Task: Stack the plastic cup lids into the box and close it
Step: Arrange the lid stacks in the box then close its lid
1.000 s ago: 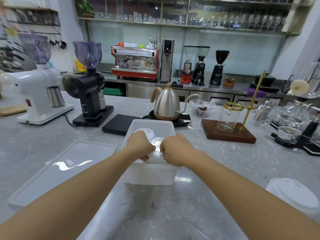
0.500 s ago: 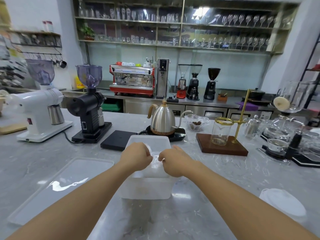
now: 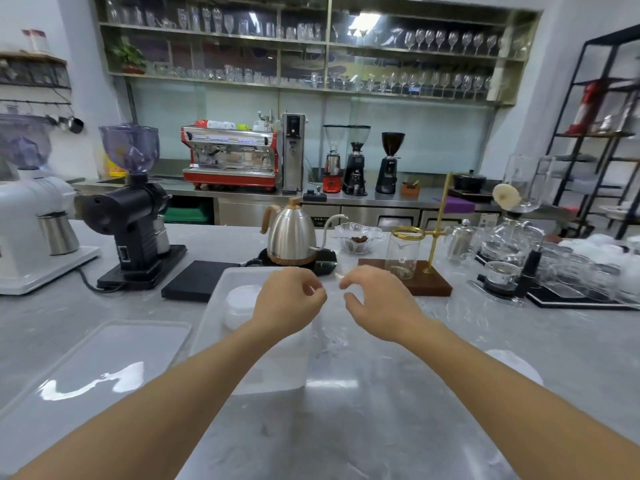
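- Counter (image 3: 415, 427), grey marble, carries everything; I stand at its near edge with both forearms reaching forward over it.
- Box lid (image 3: 93, 368), flat translucent tray shape, lies on the counter left of the box, apart from it; probably parked there so the opening stays free, and the box is not yet closed.
- Box (image 3: 214, 327), translucent white plastic, sits open right in front of me, centred so both hands reach in evenly.
- Stack of white cup lids (image 3: 242, 301) stands inside the box, at its far left side, just left of my left hand; flat and nested, which I judge saves room for more.
- More lids (image 3: 516, 367), a pale blurred round pile, wait on the counter to my right, well apart from the box; they look like the next ones to go in.
- Kettle (image 3: 292, 237) on its black base, just behind the box, not touching it as far as I can tell.
- Left hand (image 3: 289, 301) hovers above the box, fingers curled with thumb and fingertips pinched together; whether a clear lid sits in that pinch, cannot tell.
- Right hand (image 3: 379, 299) hovers over the box's right side, fingers loosely curled, thumb apart from them; something pale shows at the fingertip, too blurred to name, so I can't say if it's holding anything.
- Hands are close but apart, a small gap between them.
- Judgement: stacking is partway, closing not started.
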The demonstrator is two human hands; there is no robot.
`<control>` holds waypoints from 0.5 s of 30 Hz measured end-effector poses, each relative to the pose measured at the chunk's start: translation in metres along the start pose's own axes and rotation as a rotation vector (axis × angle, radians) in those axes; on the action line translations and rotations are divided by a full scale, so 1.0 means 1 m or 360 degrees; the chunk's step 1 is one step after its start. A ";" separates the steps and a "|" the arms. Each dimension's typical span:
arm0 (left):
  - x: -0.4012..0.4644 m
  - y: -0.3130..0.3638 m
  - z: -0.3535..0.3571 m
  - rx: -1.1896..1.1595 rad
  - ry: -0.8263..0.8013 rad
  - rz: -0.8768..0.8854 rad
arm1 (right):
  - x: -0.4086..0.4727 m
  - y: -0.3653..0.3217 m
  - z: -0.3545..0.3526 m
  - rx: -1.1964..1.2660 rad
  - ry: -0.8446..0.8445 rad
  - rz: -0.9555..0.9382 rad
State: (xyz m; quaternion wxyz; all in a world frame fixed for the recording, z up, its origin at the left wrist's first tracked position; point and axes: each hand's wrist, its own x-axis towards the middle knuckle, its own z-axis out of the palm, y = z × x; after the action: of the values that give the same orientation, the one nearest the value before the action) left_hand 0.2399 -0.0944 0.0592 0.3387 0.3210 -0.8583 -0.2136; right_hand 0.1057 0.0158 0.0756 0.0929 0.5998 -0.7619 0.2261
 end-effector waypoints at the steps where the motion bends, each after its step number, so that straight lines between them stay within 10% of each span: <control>1: 0.000 0.011 0.007 -0.0059 -0.0005 0.0052 | -0.006 0.010 -0.005 0.0033 0.0042 0.0047; 15: -0.011 0.124 0.126 -0.0461 -0.0850 -0.0081 | -0.126 0.163 -0.072 0.0063 0.0040 0.1074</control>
State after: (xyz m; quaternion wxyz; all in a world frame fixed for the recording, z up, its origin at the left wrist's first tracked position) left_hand 0.1055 0.0194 0.0412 0.1378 0.2231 -0.8693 -0.4190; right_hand -0.0263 0.1875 0.0489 0.0105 0.3127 -0.9117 0.2662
